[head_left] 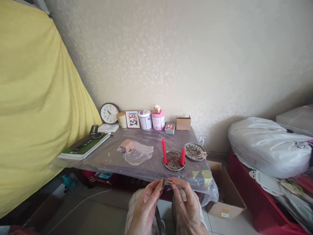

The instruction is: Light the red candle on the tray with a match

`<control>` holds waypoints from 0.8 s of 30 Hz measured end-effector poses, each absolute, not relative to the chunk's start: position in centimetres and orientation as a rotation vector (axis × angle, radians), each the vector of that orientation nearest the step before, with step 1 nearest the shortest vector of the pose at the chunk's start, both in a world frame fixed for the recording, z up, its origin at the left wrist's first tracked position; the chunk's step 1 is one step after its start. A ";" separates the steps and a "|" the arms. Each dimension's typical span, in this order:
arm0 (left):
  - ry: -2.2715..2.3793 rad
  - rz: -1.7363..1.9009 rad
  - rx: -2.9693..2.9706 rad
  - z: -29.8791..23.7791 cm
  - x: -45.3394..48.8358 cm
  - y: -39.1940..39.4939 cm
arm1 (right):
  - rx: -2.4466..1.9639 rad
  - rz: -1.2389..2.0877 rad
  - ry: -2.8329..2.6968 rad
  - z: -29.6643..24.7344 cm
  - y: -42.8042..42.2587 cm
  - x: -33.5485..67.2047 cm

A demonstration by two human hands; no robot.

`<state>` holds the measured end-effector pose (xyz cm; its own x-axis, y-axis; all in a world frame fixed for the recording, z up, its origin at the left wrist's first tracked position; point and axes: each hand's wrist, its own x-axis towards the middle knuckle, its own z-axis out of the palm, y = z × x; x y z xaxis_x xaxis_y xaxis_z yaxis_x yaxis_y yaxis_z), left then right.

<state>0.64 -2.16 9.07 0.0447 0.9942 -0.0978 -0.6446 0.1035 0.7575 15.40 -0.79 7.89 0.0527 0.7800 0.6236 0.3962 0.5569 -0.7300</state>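
Observation:
My left hand (146, 204) is closed around a small brown matchbox (160, 185), held in front of the table's near edge. Pinched between the fingertips of my right hand (184, 204) is a thin matchstick (169, 182), its tip close to the matchbox's side. I see no flame. Beyond my hands, a tall red candle (164, 151) and a shorter red candle (183, 157) stand upright on a round metal plate (174, 169) with dark burnt bits on it. Behind it to the right, a second metal plate (188, 146) carries dark bits and a bunch of pale sticks (202, 154).
On the plastic-covered table (105, 155) lie a plastic bag with a packet (127, 145) and a green book (84, 147). A clock (110, 113), two canisters and a small cardboard box (183, 123) line the wall. Right of the table stands an open carton (227, 195).

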 end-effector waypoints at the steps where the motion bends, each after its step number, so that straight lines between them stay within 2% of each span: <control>1: 0.719 1.378 0.606 9.1 0.6 -2.1 | -0.986 0.311 -1.598 8.1 -0.7 15.3; 5: 0.692 1.374 0.603 9.2 0.5 -2.0 | -0.882 0.111 -1.645 9.2 -0.5 14.9; 24: 0.752 1.413 0.697 9.2 0.2 -1.0 | -0.866 -0.001 -1.731 10.4 0.3 15.3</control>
<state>0.25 -0.98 9.25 0.0134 0.9989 -0.0446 -0.5950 0.0438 0.8026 15.25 0.26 10.41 -0.0849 0.5424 0.8358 0.5433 0.7284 -0.4175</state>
